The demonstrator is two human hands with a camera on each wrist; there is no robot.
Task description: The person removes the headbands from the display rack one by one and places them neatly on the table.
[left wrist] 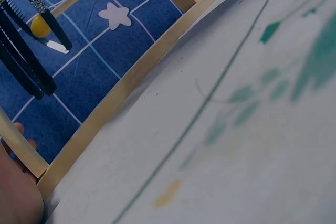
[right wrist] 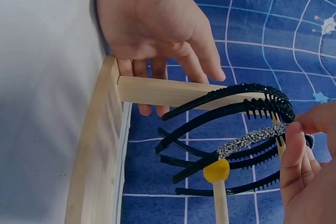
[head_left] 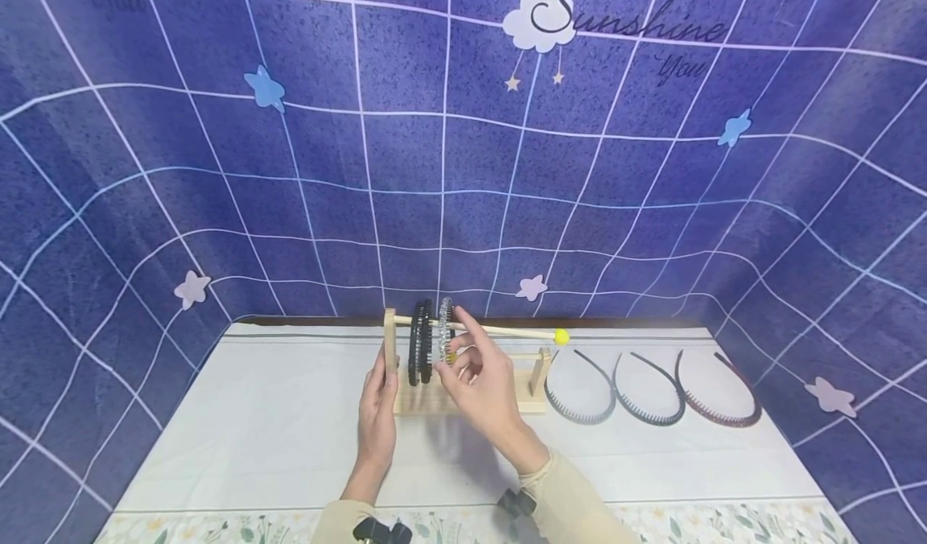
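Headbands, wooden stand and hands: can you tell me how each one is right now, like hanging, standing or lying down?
Silver headband, around the upper rod.
Two black headbands, hanging on the upper rod near the left post.
Three other headbands, lying in a row on the white cloth.
Wooden stand, standing upright.
Left hand, holding the left post.
Right hand, pinching the silver headband.

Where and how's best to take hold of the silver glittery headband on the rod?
Probably pinch the silver headband across its narrow, glittery band, coming from the right, where the upper rod ends in a yellow knob: black headbands crowd its left, while beyond the right hand the rod runs bare to that knob.
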